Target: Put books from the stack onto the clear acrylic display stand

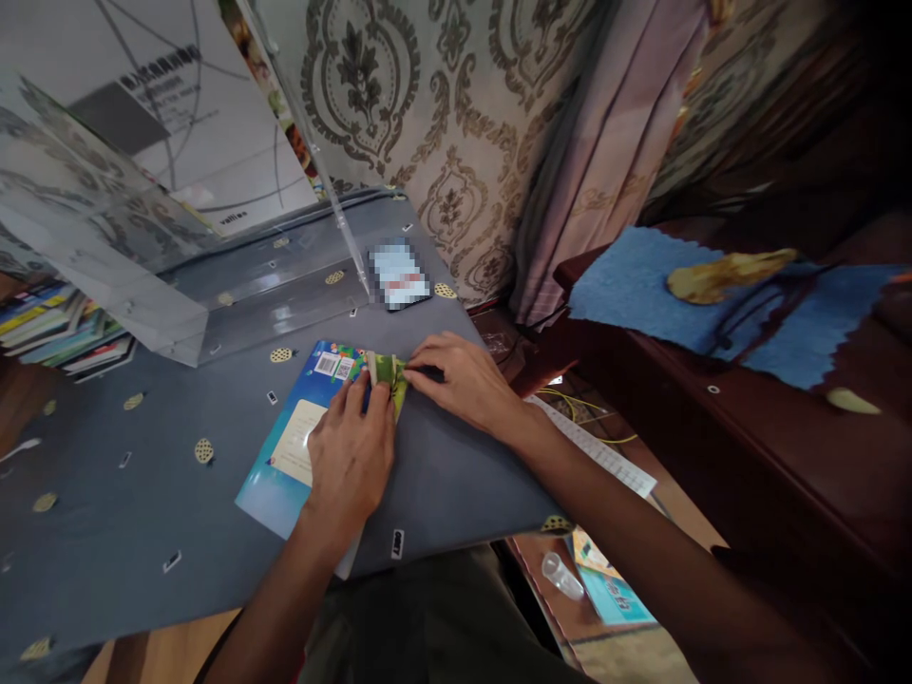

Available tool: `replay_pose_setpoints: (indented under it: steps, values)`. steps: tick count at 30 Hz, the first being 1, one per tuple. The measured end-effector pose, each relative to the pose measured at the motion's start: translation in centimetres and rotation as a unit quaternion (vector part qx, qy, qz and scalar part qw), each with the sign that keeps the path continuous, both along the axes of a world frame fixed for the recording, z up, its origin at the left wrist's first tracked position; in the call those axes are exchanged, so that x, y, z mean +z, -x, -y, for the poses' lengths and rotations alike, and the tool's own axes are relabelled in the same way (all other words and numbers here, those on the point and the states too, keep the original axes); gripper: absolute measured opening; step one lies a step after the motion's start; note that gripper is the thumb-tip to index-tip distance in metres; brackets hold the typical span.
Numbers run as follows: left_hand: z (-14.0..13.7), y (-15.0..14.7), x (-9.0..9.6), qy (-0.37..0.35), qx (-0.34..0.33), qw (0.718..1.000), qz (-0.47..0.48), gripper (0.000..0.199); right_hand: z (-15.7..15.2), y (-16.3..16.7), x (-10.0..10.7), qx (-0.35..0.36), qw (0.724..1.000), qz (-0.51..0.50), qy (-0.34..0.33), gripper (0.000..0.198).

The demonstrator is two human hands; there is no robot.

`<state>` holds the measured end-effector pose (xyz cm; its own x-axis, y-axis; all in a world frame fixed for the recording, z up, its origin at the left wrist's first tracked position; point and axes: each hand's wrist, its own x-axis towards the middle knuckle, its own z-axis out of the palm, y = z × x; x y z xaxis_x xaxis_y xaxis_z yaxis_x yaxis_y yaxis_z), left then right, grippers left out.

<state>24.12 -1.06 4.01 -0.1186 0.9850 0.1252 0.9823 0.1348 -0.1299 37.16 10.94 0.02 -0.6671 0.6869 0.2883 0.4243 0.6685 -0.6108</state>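
A blue book lies tilted on the grey tabletop, its back side with a barcode and a cream panel facing up. My left hand rests palm down on the book, fingers stretched and pressing near its right edge. At the book's upper right is a green folded piece with a pale edge; I cannot tell if it is part of the book or a loose sheet. My right hand pinches this green piece at its right end between thumb and fingers.
A phone with a blurred screen lies beyond the book. Clear acrylic panels stand at the left, by a stack of books. On the right, a dark red wooden surface holds a blue cloth. A plastic cup lies below.
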Motion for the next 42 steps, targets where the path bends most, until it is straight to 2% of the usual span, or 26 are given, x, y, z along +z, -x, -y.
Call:
replay_pose_setpoints:
  steps: [17, 29, 42]
  values:
    - [0.11, 0.2, -0.11, -0.005, -0.012, 1.0, 0.01, 0.031, 0.05, 0.08, 0.16, -0.01, 0.999, 0.02, -0.022, 0.022]
    - [0.13, 0.39, -0.2, -0.016, -0.028, 0.999, 0.01, 0.032, 0.04, -0.09, 0.25, -0.002, 1.0, 0.013, -0.001, 0.019]
    - [0.06, 0.16, 0.04, -0.004, -0.017, 1.0, 0.013, 0.03, 0.1, -0.06, 0.24, -0.008, 1.0, 0.017, -0.008, 0.021]
